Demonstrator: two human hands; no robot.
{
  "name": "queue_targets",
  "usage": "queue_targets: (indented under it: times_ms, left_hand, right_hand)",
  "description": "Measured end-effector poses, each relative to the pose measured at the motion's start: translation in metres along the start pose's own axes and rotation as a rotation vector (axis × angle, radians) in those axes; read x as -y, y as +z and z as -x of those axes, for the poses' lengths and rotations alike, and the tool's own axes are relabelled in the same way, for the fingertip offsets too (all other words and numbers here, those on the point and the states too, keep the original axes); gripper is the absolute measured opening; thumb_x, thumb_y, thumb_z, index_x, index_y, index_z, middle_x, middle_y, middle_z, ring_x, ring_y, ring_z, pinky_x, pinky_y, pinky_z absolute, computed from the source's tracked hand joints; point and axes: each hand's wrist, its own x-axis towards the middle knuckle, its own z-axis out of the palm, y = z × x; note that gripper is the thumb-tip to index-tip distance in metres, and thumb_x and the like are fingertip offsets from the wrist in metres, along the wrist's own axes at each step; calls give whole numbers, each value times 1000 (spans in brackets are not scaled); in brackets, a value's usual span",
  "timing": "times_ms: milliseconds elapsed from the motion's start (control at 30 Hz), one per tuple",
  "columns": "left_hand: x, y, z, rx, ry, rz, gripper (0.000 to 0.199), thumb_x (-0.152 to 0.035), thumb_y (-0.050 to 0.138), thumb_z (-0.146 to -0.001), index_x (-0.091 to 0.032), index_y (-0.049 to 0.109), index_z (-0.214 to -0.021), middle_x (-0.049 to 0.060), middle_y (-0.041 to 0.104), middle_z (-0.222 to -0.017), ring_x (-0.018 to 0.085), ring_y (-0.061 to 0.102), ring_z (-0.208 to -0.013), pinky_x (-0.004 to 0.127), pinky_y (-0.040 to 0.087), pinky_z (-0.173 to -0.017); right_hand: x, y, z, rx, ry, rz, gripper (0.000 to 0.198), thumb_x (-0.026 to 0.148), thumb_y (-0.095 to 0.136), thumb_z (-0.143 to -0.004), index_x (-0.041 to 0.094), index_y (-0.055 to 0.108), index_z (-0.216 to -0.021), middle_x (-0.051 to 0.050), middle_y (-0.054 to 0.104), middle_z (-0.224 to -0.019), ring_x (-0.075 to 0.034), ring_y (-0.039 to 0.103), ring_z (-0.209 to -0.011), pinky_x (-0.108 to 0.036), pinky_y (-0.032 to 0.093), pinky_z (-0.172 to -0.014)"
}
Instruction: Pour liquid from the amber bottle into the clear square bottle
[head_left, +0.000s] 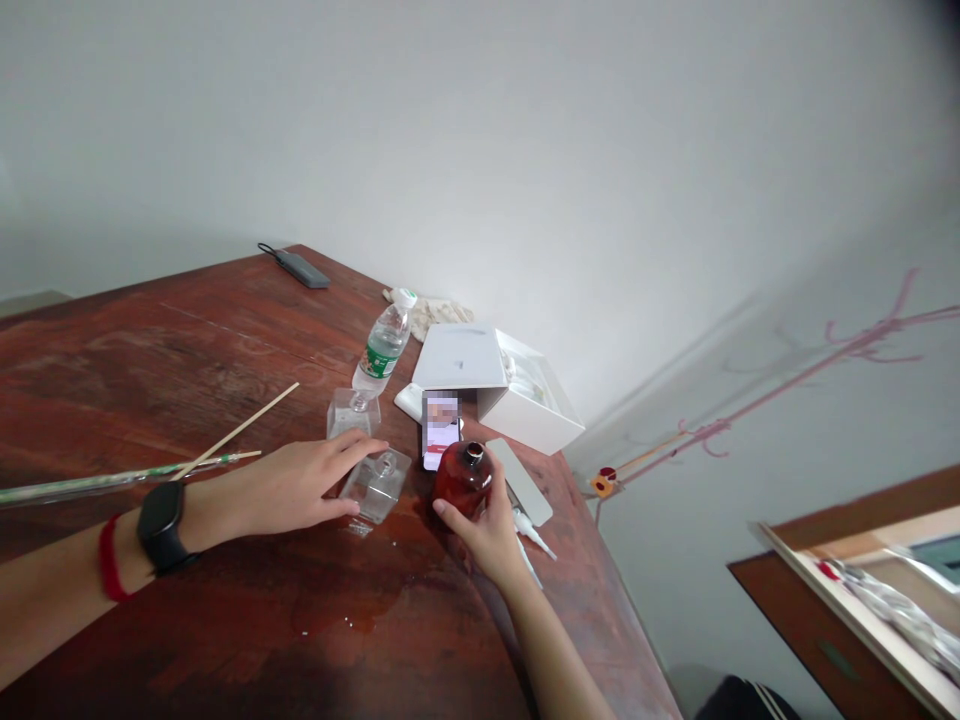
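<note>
My right hand (pixel 491 525) is wrapped round a reddish-brown glass bottle (pixel 463 482), which has a narrow uncapped neck. The bottle is on or just above the wooden table. My left hand (pixel 300 485) stretches over the left side of a clear square glass bottle (pixel 379 488), thumb and fingers apart. Its fingertips are at the bottle's neck and shoulder; whether they press on it I cannot tell. Just behind stands another clear square bottle (pixel 351 412), partly covered by the left fingers. A phone (pixel 439 430) with a lit screen leans behind the brown bottle.
A plastic water bottle (pixel 382 345), an open white box (pixel 529 400) and a cloth (pixel 439 312) stand towards the wall. Thin sticks (pixel 240 428) and a wrapped bundle (pixel 90 487) lie left. White-tipped tubes (pixel 531 530) lie right. Small drops dot the table (pixel 300 640).
</note>
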Motion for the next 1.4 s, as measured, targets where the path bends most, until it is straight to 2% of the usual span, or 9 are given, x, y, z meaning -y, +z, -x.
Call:
queue_targets:
  times_ms: [500, 633, 700, 800, 867, 1033, 1167, 1400]
  left_hand:
    - [-4, -2, 1, 8, 1, -39, 71, -32, 66, -94, -22, 48, -162, 17, 58, -163, 39, 71, -132, 48, 54, -112]
    - [-3, -2, 1, 0, 12, -12, 68, -33, 66, -95, -20, 50, -160, 18, 60, -161, 41, 72, -132, 49, 55, -111]
    - [-2, 2, 1, -18, 18, 13, 73, -33, 68, -94, -19, 46, -162, 19, 57, -163, 41, 68, -138, 50, 52, -115]
    - [-1, 12, -1, -87, 28, 57, 91, -38, 75, -91, -17, 32, -168, 23, 47, -171, 41, 54, -153, 52, 44, -125]
    - [-1, 19, -3, -133, 17, 77, 96, -39, 80, -89, -16, 30, -168, 26, 46, -171, 41, 50, -156, 53, 42, -127]
    - [-3, 23, -4, -150, 41, 100, 91, -30, 91, -83, -20, 43, -159, 21, 57, -163, 38, 55, -152, 52, 42, -127]
    - [-7, 21, -3, -171, 87, 103, 89, -23, 94, -78, -22, 48, -154, 17, 61, -156, 38, 59, -147, 51, 43, -126]
    - [-8, 27, 0, -233, 95, 156, 102, -27, 93, -80, -24, 33, -163, 21, 54, -162, 40, 56, -149, 56, 43, -124]
  right_hand:
    - [4, 1, -1, 12, 7, -53, 92, 41, 93, -77, 23, 48, -155, -16, 64, -155, -37, 60, -147, -55, 44, -128]
    - [4, 3, 0, -23, -29, -57, 93, 43, 95, -74, 22, 52, -154, -17, 66, -153, -38, 63, -144, -55, 51, -123]
    - [3, 4, 2, -45, -59, -66, 93, 45, 96, -73, 22, 54, -153, -17, 68, -151, -39, 64, -142, -55, 55, -119]
    - [1, 5, 3, -49, -84, -75, 93, 44, 97, -72, 23, 55, -153, -17, 68, -150, -39, 65, -141, -55, 57, -117]
    - [-2, 5, 4, -42, -82, -78, 93, 42, 97, -73, 23, 54, -154, -17, 68, -150, -39, 66, -141, -55, 57, -117]
    - [-8, 6, 3, -67, -56, -75, 91, 41, 96, -74, 23, 55, -153, -17, 68, -150, -39, 66, -140, -58, 53, -121]
    - [-7, 7, 2, -80, -61, -78, 91, 45, 96, -75, 23, 55, -153, -17, 69, -150, -39, 66, -140, -57, 55, -118]
    - [-8, 3, 4, -58, -98, 6, 97, 49, 98, -72, 20, 57, -155, -18, 69, -150, -41, 64, -143, -58, 55, -118]
